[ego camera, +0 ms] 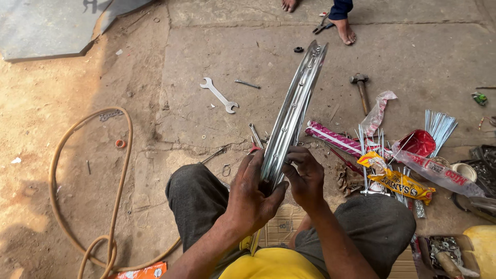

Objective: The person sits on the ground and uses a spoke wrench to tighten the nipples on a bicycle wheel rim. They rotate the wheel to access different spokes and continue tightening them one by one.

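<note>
I hold a shiny metal wheel rim [295,106] edge-on in front of me, its far end pointing away over the concrete floor. My left hand [251,194] wraps around the near part of the rim from the left. On the rim's right side my right hand [305,175] rests with its fingers pinched at the inner face near the spoke holes. Whether a small part sits between those fingers is hidden. My knees in grey trousers flank the rim.
A double-ended spanner [219,95] and a hammer [361,90] lie on the floor beyond. Bundles of spokes [439,125], packets and plastic bags [403,182] crowd the right. A tan hose [88,186] loops at left. Another person's bare feet [345,31] stand at the top.
</note>
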